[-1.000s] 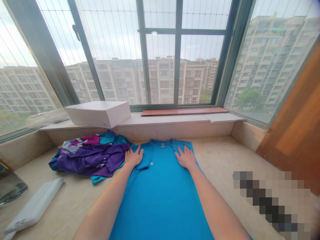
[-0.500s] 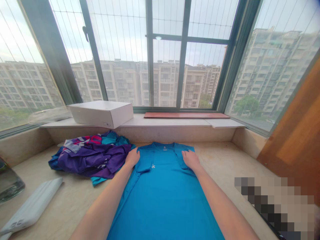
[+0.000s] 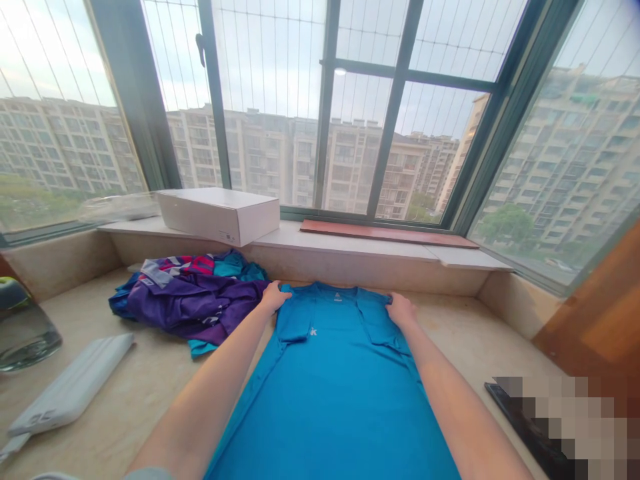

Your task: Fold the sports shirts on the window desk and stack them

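A blue T-shirt [image 3: 340,387] lies spread on the stone counter, its collar toward the window and both sleeves folded inward. My left hand [image 3: 275,298] pinches the fabric at the shirt's left shoulder corner. At the opposite shoulder corner, my right hand [image 3: 401,311] is closed on the edge of the cloth. Close to my left hand sits a crumpled heap of purple, red and teal clothes [image 3: 185,303].
On the window ledge are a white box [image 3: 220,215], clear plastic wrap [image 3: 120,207] and a reddish board [image 3: 387,233]. A pale pouch [image 3: 73,387] and a glass bottle [image 3: 27,330] stand at the left; a dark object [image 3: 525,423] lies at the right.
My right hand has moved outward from the sleeve to the shoulder corner and closed on it. My left hand now grips the other corner. The view has tilted and shifted slightly.
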`<state>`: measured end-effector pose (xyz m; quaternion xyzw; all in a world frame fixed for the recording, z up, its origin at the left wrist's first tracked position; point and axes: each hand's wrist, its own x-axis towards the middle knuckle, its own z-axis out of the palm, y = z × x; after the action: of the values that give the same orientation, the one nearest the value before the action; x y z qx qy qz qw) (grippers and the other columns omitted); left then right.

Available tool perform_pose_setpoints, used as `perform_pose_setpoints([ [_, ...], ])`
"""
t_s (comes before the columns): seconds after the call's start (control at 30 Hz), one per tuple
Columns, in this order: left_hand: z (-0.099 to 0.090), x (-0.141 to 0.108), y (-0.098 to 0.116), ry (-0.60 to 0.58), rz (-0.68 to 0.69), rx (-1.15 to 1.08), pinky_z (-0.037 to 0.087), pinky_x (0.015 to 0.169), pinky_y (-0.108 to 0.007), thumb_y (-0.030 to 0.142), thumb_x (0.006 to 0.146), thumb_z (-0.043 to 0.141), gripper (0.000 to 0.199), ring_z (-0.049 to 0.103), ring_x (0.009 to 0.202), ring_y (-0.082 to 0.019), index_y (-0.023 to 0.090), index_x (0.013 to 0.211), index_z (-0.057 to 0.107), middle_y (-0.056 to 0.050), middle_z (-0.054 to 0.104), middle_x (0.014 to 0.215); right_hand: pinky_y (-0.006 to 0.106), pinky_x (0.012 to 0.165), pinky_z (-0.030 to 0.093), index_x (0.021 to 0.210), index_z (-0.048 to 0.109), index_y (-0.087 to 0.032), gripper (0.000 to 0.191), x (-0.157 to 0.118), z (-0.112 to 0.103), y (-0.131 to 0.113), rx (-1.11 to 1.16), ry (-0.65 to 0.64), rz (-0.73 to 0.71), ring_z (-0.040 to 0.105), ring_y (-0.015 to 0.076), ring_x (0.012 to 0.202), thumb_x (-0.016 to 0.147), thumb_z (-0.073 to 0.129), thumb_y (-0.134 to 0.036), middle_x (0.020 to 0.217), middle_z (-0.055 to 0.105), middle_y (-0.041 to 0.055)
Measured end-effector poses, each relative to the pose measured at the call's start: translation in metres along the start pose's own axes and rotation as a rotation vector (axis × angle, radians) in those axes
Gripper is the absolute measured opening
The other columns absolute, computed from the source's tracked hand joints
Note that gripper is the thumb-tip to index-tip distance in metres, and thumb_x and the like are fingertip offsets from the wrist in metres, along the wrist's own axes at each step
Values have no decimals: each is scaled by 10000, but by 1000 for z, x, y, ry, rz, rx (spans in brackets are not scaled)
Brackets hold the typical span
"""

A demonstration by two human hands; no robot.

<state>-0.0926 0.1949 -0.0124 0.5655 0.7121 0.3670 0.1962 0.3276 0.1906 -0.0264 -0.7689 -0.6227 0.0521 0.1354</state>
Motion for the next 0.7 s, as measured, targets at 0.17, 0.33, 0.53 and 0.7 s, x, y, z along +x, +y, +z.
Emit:
perform_pose_setpoints([
  [0.17,-1,2,2,-95,0,-8,539,704,-284,148,657,759,187,716,824,-258,142,831,690,-76,742,815,399,981,518,1382,598,-185,534,10,3,8,73,7,0,626,308,1236,848,592,-180,1342,652,164],
  [0.33,0,-6,8,-173,22,-53,488,559,-244,217,699,715,90,672,647,-201,157,690,647,-30,683,656,405,983,528,1344,622,-149,554,14,6,14,123,-2,23,635,327,1229,801,699,-234,1307,672,190],
  [0.53,-3,-19,19,-194,124,-105,518,638,-278,246,645,755,106,701,726,-244,169,654,683,-43,717,680,423,854,567,1122,742,-178,369,11,4,13,178,17,76,708,348,1081,760,720,-246,1091,756,183],
  [0.7,-18,-25,31,-141,244,-152,531,772,-327,302,669,707,109,706,879,-304,193,669,712,-53,751,746,398,836,545,967,767,-213,239,1,-11,9,280,66,12,715,321,1027,756,656,-201,1018,770,138],
])
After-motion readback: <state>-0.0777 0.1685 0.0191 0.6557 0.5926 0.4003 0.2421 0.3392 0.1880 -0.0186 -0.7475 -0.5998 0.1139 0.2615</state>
